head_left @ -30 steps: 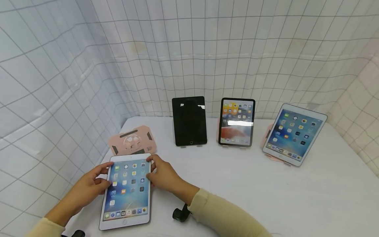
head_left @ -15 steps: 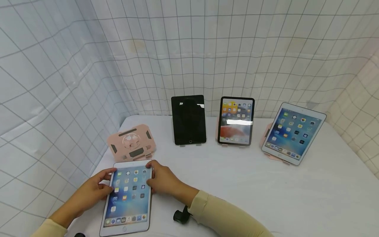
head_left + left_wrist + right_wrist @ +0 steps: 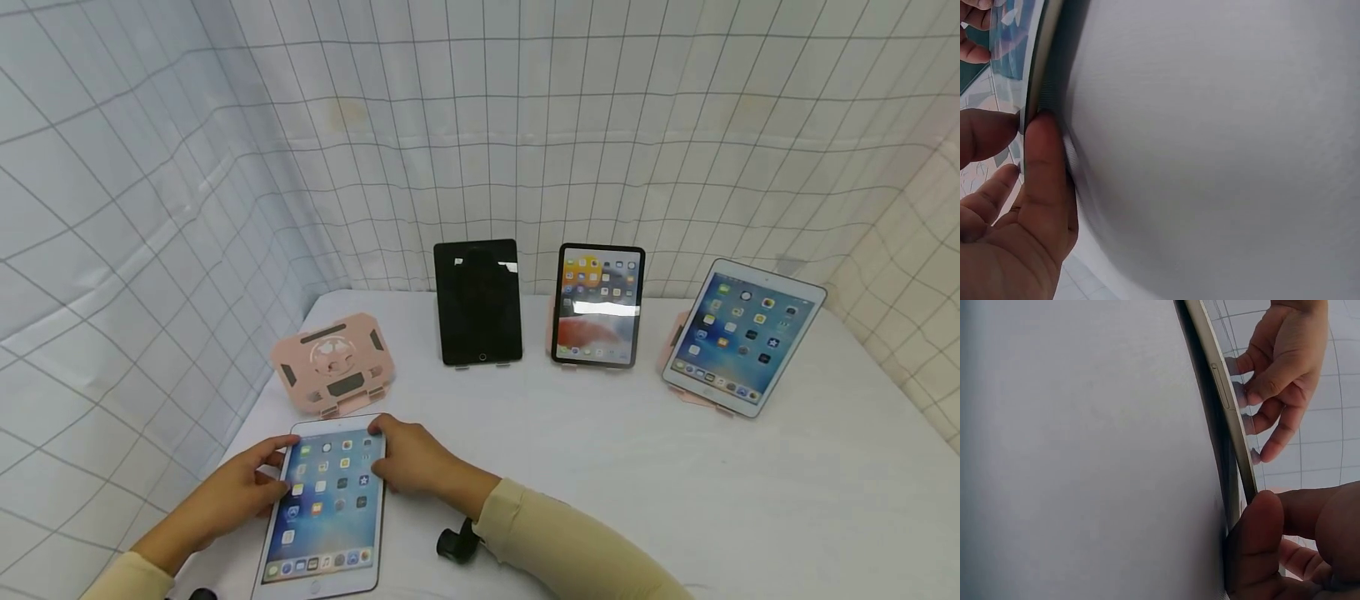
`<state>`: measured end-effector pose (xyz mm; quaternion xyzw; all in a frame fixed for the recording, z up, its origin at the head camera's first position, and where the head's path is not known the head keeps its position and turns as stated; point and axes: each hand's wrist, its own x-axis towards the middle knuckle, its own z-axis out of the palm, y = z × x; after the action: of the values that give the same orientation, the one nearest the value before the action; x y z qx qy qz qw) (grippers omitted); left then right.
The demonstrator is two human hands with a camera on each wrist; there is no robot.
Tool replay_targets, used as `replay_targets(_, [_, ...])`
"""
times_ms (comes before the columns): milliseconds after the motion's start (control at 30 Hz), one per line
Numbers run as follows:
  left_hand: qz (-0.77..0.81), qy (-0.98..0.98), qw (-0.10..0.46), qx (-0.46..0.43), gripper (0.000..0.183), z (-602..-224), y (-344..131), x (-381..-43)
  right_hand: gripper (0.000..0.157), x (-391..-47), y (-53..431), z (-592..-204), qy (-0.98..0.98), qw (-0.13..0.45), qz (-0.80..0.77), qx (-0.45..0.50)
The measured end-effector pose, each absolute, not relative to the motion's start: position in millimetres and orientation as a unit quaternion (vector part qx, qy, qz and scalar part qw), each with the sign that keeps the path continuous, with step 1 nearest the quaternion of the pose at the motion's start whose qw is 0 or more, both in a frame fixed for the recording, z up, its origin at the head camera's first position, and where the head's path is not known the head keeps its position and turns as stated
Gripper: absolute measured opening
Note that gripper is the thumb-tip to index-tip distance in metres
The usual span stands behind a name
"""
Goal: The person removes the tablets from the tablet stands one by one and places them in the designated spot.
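Note:
A white-framed tablet (image 3: 324, 508) with a lit blue home screen lies at the front left, its lower end cut off by the head view's edge. My left hand (image 3: 228, 498) pinches its upper left side; in the left wrist view, fingers are on both faces of the tablet edge (image 3: 1034, 81). On the upper right side, my right hand (image 3: 414, 458) grips with the thumb low and a finger at the corner. A dark gap shows beneath the tablet's edge (image 3: 1225, 394) in the right wrist view. Just beyond the tablet stands a pink tablet stand (image 3: 336, 360) with cutouts.
Along the back stand a dark-screened black tablet (image 3: 478, 302), a black-framed lit tablet (image 3: 598, 305) and a tilted white tablet (image 3: 746, 337), pink stands showing behind the last two. A small black object (image 3: 456, 545) is by the right sleeve. Gridded white cloth (image 3: 480, 125) encloses the table.
Both hands have drawn the tablet toward me, away from the pink stand. The stand's lower part, covered before, now shows. The three tablets at the back have stayed put.

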<state>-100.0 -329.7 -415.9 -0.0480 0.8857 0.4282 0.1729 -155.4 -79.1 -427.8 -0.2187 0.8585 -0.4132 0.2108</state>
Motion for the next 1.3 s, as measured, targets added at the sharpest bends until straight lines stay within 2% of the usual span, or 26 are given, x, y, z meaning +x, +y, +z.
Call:
replay_targets(367, [0.367, 0.916, 0.156, -0.042, 0.065, -416.2, -327.5, -102.8, 0.045, -158.1, -83.5, -424.8, 0.899, 0.173, -0.297, -0.272])
replay_targets(1067, [0.337, 0.927, 0.156, -0.045, 0.062, -413.5, -326.8, -104.7, 0.043, -164.4, -85.7, -430.6, 0.904, 0.168, -0.279, -0.277])
replay_targets(1167, [0.334, 0.928, 0.157, -0.045, 0.061, -412.9, -327.7, -104.8, 0.043, -164.5, -82.7, -429.4, 0.895, 0.179, -0.299, -0.280])
replay_targets(1300, [0.314, 0.937, 0.149, -0.049, 0.061, -411.4, -329.0, -106.9, 0.041, -167.6, -74.0, -428.8, 0.856, 0.233, -0.362, -0.286])
